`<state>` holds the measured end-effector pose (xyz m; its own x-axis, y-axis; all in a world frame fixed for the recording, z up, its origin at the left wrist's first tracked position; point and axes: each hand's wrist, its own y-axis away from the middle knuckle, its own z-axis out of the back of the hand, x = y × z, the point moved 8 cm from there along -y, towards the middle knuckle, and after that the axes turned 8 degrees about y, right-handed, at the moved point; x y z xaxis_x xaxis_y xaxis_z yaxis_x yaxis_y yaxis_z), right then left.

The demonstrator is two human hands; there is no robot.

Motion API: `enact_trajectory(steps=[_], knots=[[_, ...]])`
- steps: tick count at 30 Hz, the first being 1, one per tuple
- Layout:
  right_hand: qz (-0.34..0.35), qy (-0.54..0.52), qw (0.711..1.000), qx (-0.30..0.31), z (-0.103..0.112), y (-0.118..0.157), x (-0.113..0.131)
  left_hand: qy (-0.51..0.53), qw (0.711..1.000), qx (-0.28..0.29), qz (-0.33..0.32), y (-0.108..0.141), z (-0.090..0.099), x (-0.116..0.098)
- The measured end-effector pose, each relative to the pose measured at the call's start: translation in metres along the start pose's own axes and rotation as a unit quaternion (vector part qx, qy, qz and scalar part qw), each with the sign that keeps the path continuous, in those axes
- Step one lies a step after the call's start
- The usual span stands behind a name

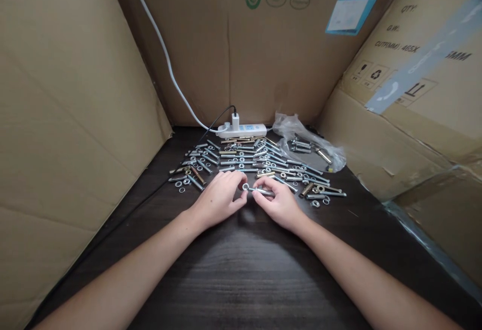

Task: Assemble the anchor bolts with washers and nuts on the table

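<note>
On the dark bench [244,280]: loose bolts, washers and nuts are spread in a wide band beyond the hands, silvery for the most part, with a few brassy ones.
Right hand [276,202]: its grip is clamped on a silvery bolt [268,193], pinched between thumb and forefinger.
Bolt: it is held roughly level just in front of the spread hardware, and is pointed toward the left hand.
Left hand [225,194]: its thumb and forefinger are curled around a small ring [246,187]; whether the ring is clamped cannot be told.
Ring: it is seen at the bolt's left end, between both hands.
Power strip [250,130]: it is set behind the hardware, with a white plug [235,121] inserted.
Plastic bag [335,155]: it is laid at the right rear, beside several bolts.
Cardboard [196,59]: the bench is walled by it at left, back and right.
</note>
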<state>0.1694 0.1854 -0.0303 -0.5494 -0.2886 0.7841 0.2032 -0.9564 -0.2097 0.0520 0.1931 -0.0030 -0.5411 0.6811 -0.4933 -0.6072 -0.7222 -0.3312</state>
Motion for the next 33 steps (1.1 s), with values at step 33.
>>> enact_trajectory(steps=[33], knots=[[-0.003, -0.063, 0.998, 0.018, -0.002, 0.001, 0.007, 0.086, 0.995, 0.042, 0.008, 0.005, -0.003, -0.004]])
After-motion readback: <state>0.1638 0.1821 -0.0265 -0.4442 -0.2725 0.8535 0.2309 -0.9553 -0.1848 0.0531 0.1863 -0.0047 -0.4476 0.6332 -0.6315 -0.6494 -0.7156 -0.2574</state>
